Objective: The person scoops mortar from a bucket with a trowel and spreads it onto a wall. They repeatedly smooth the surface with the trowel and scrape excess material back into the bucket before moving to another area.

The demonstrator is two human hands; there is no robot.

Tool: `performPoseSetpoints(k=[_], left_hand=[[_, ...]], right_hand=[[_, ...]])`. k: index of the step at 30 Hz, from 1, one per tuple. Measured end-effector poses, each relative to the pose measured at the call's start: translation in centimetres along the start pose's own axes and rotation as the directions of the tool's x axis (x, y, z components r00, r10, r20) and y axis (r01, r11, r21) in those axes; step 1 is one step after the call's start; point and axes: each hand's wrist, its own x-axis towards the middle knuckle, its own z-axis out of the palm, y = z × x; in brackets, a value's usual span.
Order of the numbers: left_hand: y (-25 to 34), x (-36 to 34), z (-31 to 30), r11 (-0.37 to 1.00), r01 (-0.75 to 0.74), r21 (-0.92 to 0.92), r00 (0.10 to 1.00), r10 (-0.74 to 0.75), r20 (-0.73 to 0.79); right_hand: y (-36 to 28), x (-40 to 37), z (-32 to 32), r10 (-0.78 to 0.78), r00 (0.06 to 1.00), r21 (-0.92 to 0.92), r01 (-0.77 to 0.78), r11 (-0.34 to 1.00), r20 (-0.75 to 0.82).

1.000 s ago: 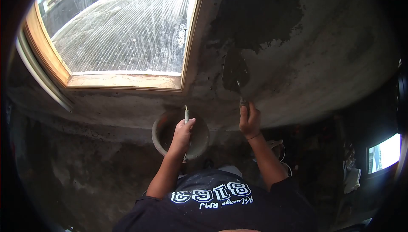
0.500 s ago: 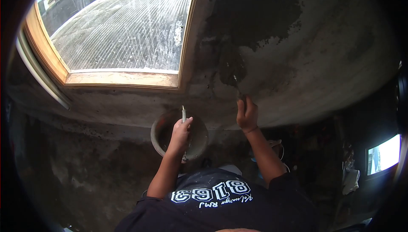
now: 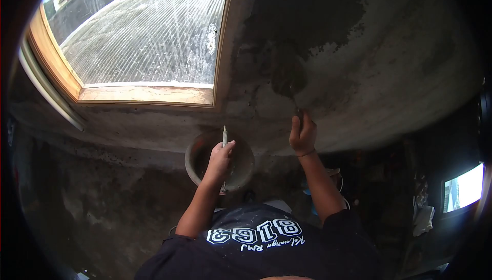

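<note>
Trowel (image 3: 288, 77) sits a little right of centre in the frame, its dark, mortar-coated blade lying flat against the grey wall (image 3: 389, 65), at the lower edge of the dark wet patch (image 3: 307, 13) that spreads across the upper middle. We see our right hand (image 3: 302, 134) just below the blade, fingers clenched around the trowel's handle, which is mostly hidden inside the fist; a thin band circles the wrist. The forearm runs down and right towards the bottom of the frame.

Lower and to the left, near the middle of the frame, our left hand (image 3: 220, 159) is closed around a handled tool (image 3: 224, 135), whose pale shaft sticks up above the knuckles. What kind of tool it is we cannot tell, as its lower end is hidden behind the hand. That hand hangs over a round bucket (image 3: 190, 170) smeared grey inside, which stands against the foot of the wall.

In the upper left of the frame a wooden window frame (image 3: 148, 95) borders a view onto a corrugated roof (image 3: 148, 34) outside. Its right upright stands just beside the wet patch, well apart from the blade. Along the bottom edge we see our black shirt (image 3: 256, 234) with white numerals printed on it.
</note>
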Motion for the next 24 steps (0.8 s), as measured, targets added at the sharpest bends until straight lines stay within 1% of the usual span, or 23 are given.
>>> performPoseSetpoints(k=[2, 4, 6, 7, 9, 10, 12, 13, 15, 17, 18, 22, 24], left_hand=[[-0.2, 0.0, 0.0, 0.999, 0.005, -0.037, 0.999, -0.003, 0.049], [-0.5, 0.2, -0.1, 0.999, 0.017, -0.029, 0.998, -0.015, 0.067], [-0.5, 0.4, -0.1, 0.999, 0.018, -0.029, 0.996, -0.016, 0.088], [-0.4, 0.4, -0.1, 1.0, 0.021, -0.022, 0.996, -0.019, 0.083], [-0.2, 0.2, -0.2, 0.999, 0.026, -0.019, 0.997, -0.025, 0.072], [-0.2, 0.2, -0.1, 1.0, 0.026, -0.01, 0.998, -0.026, 0.062], [0.1, 0.2, -0.1, 1.0, 0.023, -0.001, 0.998, -0.023, 0.057], [0.1, 0.2, -0.1, 1.0, 0.03, 0.0, 0.997, -0.03, 0.065], [0.0, 0.0, -0.3, 0.999, 0.046, 0.011, 0.996, -0.047, 0.071], [-0.2, 0.1, -0.3, 0.998, 0.055, -0.012, 0.991, -0.053, 0.125], [-0.3, 0.2, -0.4, 0.998, 0.055, -0.007, 0.991, -0.053, 0.126], [0.2, -0.2, 0.0, 0.999, 0.028, 0.026, 0.998, -0.029, 0.06], [0.5, -0.5, 0.1, 0.999, 0.019, 0.029, 0.999, -0.02, 0.033]], right_hand=[[-0.9, 1.9, 0.2, 0.012, 1.0, -0.023, -0.012, 1.0, -0.01], [-1.5, 3.1, 0.3, 0.03, 0.999, -0.045, -0.031, 0.999, -0.028], [-1.7, 3.9, 0.5, 0.051, 0.999, -0.059, -0.049, 0.997, 0.018], [-1.2, 3.5, 0.6, 0.048, 0.999, -0.057, -0.047, 0.997, 0.017], [0.4, 1.3, 0.6, -0.081, 0.997, -0.234, 0.076, 0.969, -0.01], [0.3, 0.6, 0.3, -0.081, 0.997, -0.234, 0.077, 0.969, -0.009], [0.2, -0.4, -0.2, 0.005, 0.999, -0.041, -0.003, 0.999, 0.035], [-0.2, 0.1, -0.2, 0.004, 0.999, -0.042, -0.002, 0.999, 0.034], [-1.8, 1.6, 0.0, -0.031, 0.998, 0.008, 0.032, 0.999, -0.053], [-2.4, 3.2, 0.4, 0.003, 0.999, -0.002, -0.003, 1.0, -0.036], [-2.5, 3.6, 0.5, 0.029, 0.999, -0.013, -0.029, 0.999, -0.015], [-0.5, 0.9, 0.9, 0.018, 1.0, -0.059, -0.018, 0.998, 0.001], [0.4, -1.2, 0.5, 0.047, 0.997, -0.092, -0.042, 0.995, 0.055]])
